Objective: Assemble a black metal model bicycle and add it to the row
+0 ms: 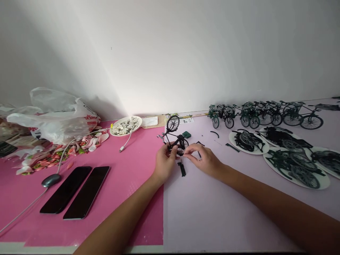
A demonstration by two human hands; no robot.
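A small black model bicycle point(182, 141) is tilted up over the middle of the table, with one wheel raised toward the wall. My left hand point(164, 161) is closed around its lower part, thumb on top. Beside the lower wheel, my right hand point(204, 160) pinches with thumb and forefinger; whether it grips the wheel or a tiny part cannot be made out. Just below lies a dark straight plastic part point(181, 169). Behind the bicycle sits a dark green block point(186, 135), and a curved black strip point(214, 134) rests farther right.
Finished-looking model bicycles point(265, 115) stand along the wall at right. White plates point(325, 182) of dark bicycle parts lie before them. At left are two phones point(86, 193), a mouse-like device point(51, 180), a white plastic bag point(61, 124) and a dish point(113, 134) of small pieces.
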